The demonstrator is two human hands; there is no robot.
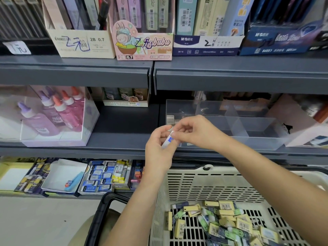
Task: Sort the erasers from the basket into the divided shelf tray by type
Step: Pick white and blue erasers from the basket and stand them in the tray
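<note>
Head view shows both hands meeting at the centre of the frame, closed together on one item: the left hand [158, 146] curls its fingers round a white eraser [168, 140] with a blue label, and the right hand [194, 130] pinches the upper end of the same eraser between thumb and fingertips. The eraser sits tilted, its top end toward the right hand. Both hands hover in front of the left front corner of the divided tray [255, 125], a clear plastic box that stands on the middle shelf [124, 139] right of centre, with see-through partitions splitting it into compartments. A small pale block [170, 119] lies in the tray's far left compartment; what it is cannot be told. Below the forearms, at the lower right of the frame, stands the cream slatted basket [204, 185] with a black handle [99, 217] at its left side, and on its floor lie many loose erasers [227, 222], yellow, green-and-white and dark-sleeved, jumbled together. At the left of the middle shelf sits a clear-fronted box of pink and purple glue bottles [53, 114]. On the lower shelf, at lower left, open boxes hold rows of blue-labelled erasers [99, 180]. Along the upper shelf at the top of the frame stand display cartons [142, 41] with handwritten markings.
</note>
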